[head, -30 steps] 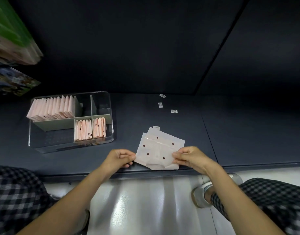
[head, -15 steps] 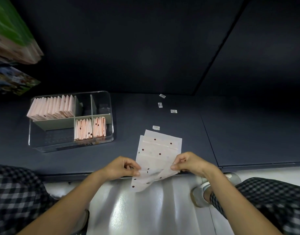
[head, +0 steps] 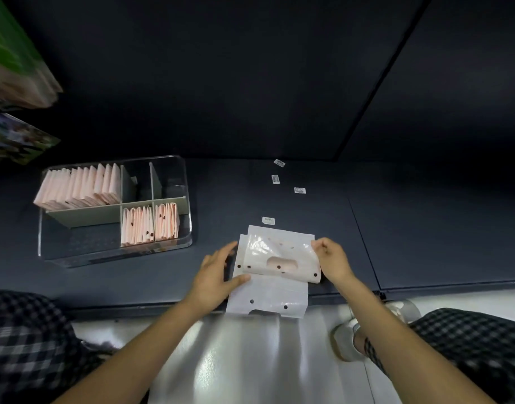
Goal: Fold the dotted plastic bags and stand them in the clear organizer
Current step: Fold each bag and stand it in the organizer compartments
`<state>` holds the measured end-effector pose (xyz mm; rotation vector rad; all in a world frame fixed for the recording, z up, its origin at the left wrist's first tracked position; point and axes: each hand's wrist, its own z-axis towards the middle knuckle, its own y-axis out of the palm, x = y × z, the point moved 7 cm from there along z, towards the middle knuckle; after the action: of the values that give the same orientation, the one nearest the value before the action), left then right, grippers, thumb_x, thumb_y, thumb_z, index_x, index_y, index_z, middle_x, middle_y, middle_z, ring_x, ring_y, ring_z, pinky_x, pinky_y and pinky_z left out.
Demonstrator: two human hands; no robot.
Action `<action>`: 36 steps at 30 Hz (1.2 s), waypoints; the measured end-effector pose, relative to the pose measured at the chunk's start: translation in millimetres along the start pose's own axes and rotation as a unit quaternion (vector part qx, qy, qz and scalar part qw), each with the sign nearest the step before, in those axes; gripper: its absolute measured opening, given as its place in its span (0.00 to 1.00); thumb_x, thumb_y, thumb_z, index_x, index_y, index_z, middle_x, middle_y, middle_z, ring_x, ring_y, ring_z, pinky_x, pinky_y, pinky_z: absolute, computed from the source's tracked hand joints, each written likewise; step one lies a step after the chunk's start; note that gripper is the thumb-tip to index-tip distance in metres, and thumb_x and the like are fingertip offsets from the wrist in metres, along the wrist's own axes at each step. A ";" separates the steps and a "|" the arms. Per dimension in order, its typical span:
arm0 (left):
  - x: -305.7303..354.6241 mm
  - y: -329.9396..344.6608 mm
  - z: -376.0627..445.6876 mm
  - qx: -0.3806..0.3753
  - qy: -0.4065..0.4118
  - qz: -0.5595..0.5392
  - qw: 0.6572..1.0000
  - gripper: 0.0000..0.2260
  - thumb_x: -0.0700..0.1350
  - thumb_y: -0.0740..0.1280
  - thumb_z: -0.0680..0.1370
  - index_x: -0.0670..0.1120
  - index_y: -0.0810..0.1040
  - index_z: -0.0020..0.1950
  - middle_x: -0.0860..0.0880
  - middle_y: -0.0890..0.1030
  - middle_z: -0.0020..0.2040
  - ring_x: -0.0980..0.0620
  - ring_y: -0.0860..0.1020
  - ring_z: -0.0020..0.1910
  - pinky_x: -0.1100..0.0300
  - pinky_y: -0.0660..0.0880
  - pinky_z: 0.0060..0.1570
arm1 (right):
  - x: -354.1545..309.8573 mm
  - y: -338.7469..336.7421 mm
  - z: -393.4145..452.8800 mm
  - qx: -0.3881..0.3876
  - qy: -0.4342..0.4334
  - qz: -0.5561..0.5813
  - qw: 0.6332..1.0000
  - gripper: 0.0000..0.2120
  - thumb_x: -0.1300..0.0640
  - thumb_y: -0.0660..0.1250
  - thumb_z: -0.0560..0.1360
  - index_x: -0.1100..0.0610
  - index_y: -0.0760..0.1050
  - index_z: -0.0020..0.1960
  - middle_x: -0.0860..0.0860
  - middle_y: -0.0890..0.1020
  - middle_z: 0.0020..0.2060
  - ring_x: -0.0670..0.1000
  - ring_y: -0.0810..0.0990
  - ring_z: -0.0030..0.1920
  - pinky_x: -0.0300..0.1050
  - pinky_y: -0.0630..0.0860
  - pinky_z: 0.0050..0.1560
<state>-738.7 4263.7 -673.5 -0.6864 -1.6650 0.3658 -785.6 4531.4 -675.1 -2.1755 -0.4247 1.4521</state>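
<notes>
A white dotted plastic bag (head: 276, 259) lies at the near edge of the dark shelf, its handle end folded up over the stack. Another bag (head: 266, 298) under it hangs past the shelf edge. My left hand (head: 217, 275) rests with straight fingers on the bags' left side, thumb on the lower bag. My right hand (head: 330, 259) pinches the folded bag's right edge. The clear organizer (head: 180, 246) stands to the left, with folded pink-white bags (head: 78, 186) upright in its back-left and front-right compartments.
Several small white barcode labels (head: 275, 179) lie on the dark shelf (head: 425, 228) behind the bags. Packaged goods (head: 14, 65) hang at the far left. Below the shelf is a glossy white floor (head: 250, 360), my checked trousers and a grey shoe (head: 349, 336).
The top bag, held hanging over the shelf edge half a second ago, has been folded up onto the stack. My left hand let go and now lies flat on the bags.
</notes>
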 end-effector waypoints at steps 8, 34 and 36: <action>37.2 47.1 -9.1 -0.034 0.206 0.298 0.931 0.34 0.59 0.58 0.79 0.48 0.43 0.77 0.51 0.42 0.77 0.49 0.40 0.76 0.58 0.33 0.73 | -9.4 11.3 29.6 0.018 -0.001 -0.201 0.979 0.16 0.52 0.49 0.83 0.62 0.70 0.57 0.59 0.80 0.47 0.59 0.77 0.47 0.46 0.70 0.41; 24.0 56.0 17.3 -0.177 0.155 0.439 0.867 0.31 0.70 0.53 0.74 0.64 0.50 0.75 0.41 0.43 0.78 0.42 0.51 0.73 0.51 0.53 0.71 | 13.1 42.5 -45.1 -0.141 -0.325 -0.484 0.800 0.27 0.58 0.52 0.83 0.59 0.44 0.77 0.53 0.49 0.77 0.50 0.47 0.76 0.41 0.52 0.73; 24.5 51.4 18.8 -0.159 0.152 0.427 0.877 0.33 0.69 0.55 0.75 0.59 0.52 0.76 0.43 0.47 0.78 0.44 0.54 0.73 0.52 0.54 0.70 | 16.8 40.4 -41.4 -0.159 -0.324 -0.491 0.793 0.33 0.70 0.52 0.78 0.57 0.39 0.77 0.52 0.46 0.77 0.49 0.45 0.76 0.44 0.57 0.74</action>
<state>-746.9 4321.2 -688.6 -1.6468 -1.0466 0.5688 -741.3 4497.0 -697.3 -1.1319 -1.8197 1.4380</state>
